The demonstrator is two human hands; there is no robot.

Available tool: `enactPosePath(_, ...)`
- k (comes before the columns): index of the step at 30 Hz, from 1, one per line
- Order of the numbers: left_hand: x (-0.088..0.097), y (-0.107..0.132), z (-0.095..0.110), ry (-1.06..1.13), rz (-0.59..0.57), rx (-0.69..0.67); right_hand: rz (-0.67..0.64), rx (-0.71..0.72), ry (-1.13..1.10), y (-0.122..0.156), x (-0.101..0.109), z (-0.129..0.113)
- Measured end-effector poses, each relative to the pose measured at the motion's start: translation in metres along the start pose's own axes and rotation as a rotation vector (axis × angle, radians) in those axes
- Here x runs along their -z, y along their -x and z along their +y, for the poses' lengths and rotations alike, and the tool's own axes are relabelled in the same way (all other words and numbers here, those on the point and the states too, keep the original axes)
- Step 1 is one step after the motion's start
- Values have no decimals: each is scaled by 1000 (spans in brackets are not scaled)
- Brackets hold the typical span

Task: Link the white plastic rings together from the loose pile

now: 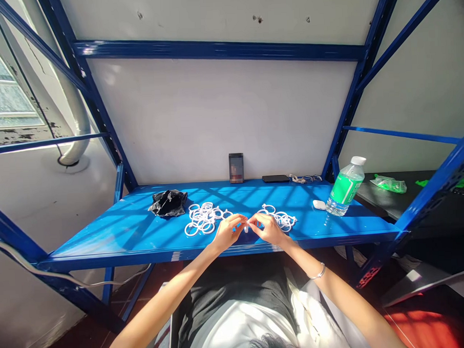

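Lying just beyond the hands (229,231) (270,230), together, grip unclear: two piles of white rings (206,213) (284,220).

Shadow-striped sunlight crosses the blue tabletop (104,236); a pale wall (229,107) stands behind its far edge, a window (9,86) beyond its far left corner, dark reddish floor (85,337) below.

I can reach forward over the blue tabletop (244,200) between the left ring pile (205,214) and right ring pile (285,221), with the bottle (346,187) obstructing farther right.
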State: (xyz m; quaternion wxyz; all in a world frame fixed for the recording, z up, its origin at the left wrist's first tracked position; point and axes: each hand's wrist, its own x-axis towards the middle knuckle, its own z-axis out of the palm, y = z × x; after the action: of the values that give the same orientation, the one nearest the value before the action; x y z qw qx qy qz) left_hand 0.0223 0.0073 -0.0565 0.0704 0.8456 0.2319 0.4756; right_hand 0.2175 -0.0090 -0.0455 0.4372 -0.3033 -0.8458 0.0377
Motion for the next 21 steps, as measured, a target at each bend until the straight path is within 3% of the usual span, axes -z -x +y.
enactPosePath(21, -1, 0, 1, 15, -11, 20, 7, -1, -8, 1, -1, 1)
